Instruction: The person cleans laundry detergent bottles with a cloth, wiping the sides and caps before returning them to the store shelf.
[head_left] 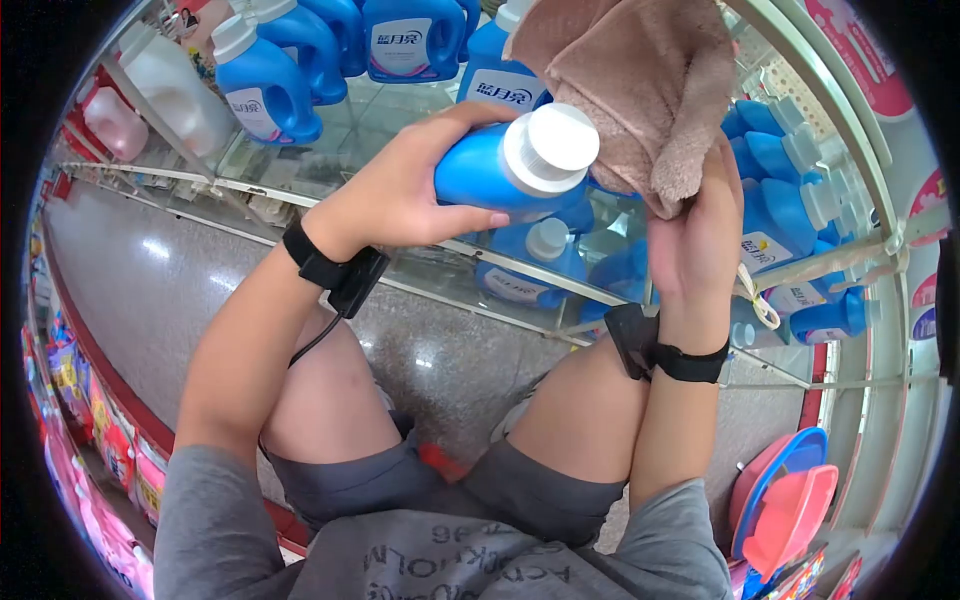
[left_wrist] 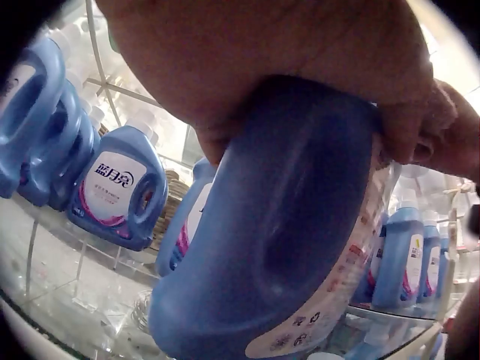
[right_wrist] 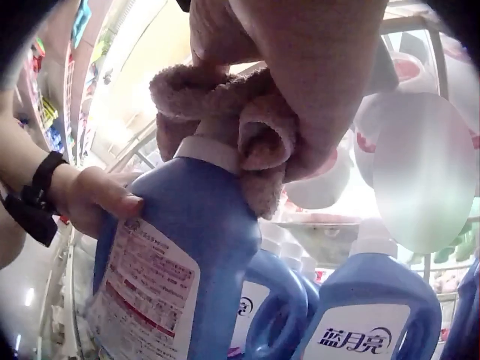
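Observation:
In the head view a blue bottle with a white cap (head_left: pixel 550 148) is tilted toward the camera, and the left hand (head_left: pixel 400 185) grips it round its body. The right hand (head_left: pixel 695 230) holds a brown cloth (head_left: pixel 640 90) just right of the cap. In the right wrist view the cloth (right_wrist: pixel 262 131) lies against the neck and cap of the bottle (right_wrist: pixel 180 232), with the right hand (right_wrist: pixel 300 67) above it. The left wrist view shows the left hand (left_wrist: pixel 285 45) over the bottle (left_wrist: pixel 277 202); its fingertips are partly hidden.
Blue bottles (head_left: pixel 405 45) stand on the glass shelf (head_left: pixel 330 130) behind, and others (head_left: pixel 780 215) at the right. More lie on a lower level (head_left: pixel 530 265). A white shelf rail (head_left: pixel 830 262) runs beside the right arm. Plastic basins (head_left: pixel 785 500) are at lower right, bagged goods (head_left: pixel 90 430) at left.

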